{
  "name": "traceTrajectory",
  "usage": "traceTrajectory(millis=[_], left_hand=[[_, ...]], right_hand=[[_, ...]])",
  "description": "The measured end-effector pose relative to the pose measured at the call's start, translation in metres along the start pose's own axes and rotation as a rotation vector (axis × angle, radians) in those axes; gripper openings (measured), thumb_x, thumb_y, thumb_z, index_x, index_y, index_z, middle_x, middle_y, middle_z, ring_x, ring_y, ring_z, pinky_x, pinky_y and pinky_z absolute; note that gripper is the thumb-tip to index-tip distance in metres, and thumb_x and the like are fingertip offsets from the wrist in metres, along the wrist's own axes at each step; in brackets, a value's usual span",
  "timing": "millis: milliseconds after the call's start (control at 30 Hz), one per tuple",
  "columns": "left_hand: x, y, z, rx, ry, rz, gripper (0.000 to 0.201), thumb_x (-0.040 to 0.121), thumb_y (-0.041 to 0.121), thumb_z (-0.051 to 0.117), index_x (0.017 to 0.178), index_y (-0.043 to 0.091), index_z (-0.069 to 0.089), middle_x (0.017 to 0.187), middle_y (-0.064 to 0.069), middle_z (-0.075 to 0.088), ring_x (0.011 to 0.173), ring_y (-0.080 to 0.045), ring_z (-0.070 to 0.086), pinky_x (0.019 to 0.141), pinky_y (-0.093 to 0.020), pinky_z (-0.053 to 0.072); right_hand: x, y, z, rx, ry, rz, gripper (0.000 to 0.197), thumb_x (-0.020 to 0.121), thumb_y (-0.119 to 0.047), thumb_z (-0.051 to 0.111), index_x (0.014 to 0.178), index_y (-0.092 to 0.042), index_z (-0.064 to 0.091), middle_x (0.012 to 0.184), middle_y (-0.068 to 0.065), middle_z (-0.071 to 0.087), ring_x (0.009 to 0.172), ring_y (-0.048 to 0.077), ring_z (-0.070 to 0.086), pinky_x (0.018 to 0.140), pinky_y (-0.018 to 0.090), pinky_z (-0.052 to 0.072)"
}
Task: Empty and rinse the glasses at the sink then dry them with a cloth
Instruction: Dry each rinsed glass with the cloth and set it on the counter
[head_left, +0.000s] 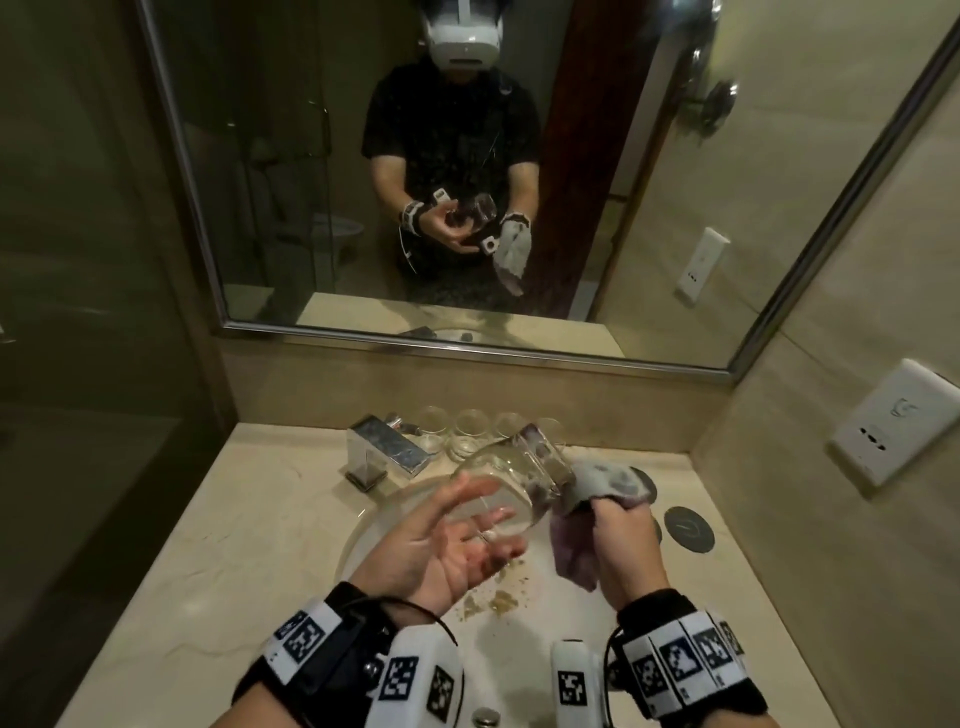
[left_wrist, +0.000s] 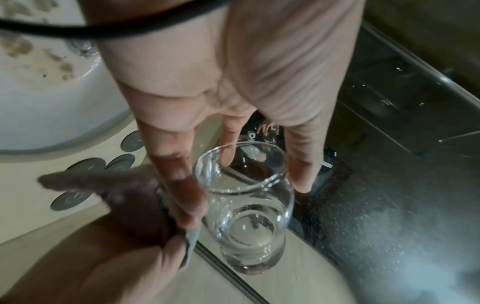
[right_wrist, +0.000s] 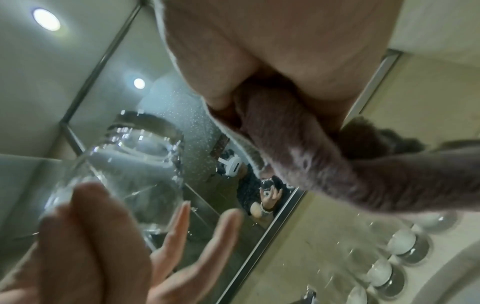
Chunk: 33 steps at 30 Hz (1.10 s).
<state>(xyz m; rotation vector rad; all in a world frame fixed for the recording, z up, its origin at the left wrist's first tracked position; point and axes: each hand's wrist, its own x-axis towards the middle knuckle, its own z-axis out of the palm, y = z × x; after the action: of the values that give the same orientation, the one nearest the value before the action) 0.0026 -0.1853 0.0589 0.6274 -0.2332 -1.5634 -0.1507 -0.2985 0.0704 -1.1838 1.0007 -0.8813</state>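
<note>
Drying step, mid-wipe. The clear glass (head_left: 511, 480) is held tilted over the sink basin (head_left: 524, 623), long axis running from about 7 o'clock (mouth, toward the person) to 1 o'clock (thick base, toward the mirror (head_left: 467, 156)).

The left hand (head_left: 441, 545) sits at the mouth end, palm up with fingers spread nearly straight. In the left wrist view the fingertips (left_wrist: 192, 207) lie along the rim and outer wall; it looks like a loose cradle rather than a wrapped grip, though motion blur makes the exact contact hard to read.

The right hand (head_left: 621, 540) is at 3 o'clock of the glass, fingers curled tight round a bunched grey-purple cloth (head_left: 605, 488). The cloth presses on the base end of the glass, so the right hand is nearer the base and the left nearer the mouth.

Next move probably turns on that axis: cloth has to travel from base toward the mouth or go inside, and the left hand blocks the opening. With so open a support, the wet glass could slip.

Four more glasses (head_left: 470, 428) stand in a row at 12 o'clock behind the basin, right of the chrome faucet (head_left: 387, 449). Brown crumbs (head_left: 498, 603) lie in the basin.
</note>
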Motion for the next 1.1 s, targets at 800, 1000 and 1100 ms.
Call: traceTrajectory(millis=[800,1000,1100], left_hand=[[0.059,-0.043,0.032,0.158,0.175,0.031,0.041,0.079,0.024,0.066,0.116,0.007,0.061,0.103,-0.023,0.072,0.077,-0.034,0.069,0.044,-0.019,0.046],[0.086,-0.047,0.046,0.356,0.279,-0.005,0.051,0.076,0.041,0.066,0.117,0.011,0.060,0.102,-0.014,0.074,0.085,-0.028,0.072,0.051,-0.021,0.048],[0.097,-0.044,0.047,0.431,0.385,0.003,0.058,0.077,0.049,0.063,0.117,0.008,0.057,0.104,-0.016,0.067,0.081,-0.024,0.069,0.058,-0.025,0.049]], right_hand=[[0.043,0.003,-0.061,-0.200,-0.194,-0.173,0.040,0.079,-0.043,0.067,0.114,-0.024,0.062,0.108,0.003,0.068,0.089,0.014,0.063,0.064,0.028,0.048],[0.072,0.006,-0.079,-0.110,-0.076,-0.149,0.023,0.084,-0.021,0.072,0.106,-0.020,0.063,0.105,0.010,0.066,0.081,0.017,0.060,0.061,0.028,0.047],[0.089,0.011,-0.093,-0.139,0.027,-0.177,0.028,0.080,-0.024,0.076,0.104,-0.023,0.061,0.100,0.001,0.065,0.081,0.015,0.061,0.070,0.029,0.053]])
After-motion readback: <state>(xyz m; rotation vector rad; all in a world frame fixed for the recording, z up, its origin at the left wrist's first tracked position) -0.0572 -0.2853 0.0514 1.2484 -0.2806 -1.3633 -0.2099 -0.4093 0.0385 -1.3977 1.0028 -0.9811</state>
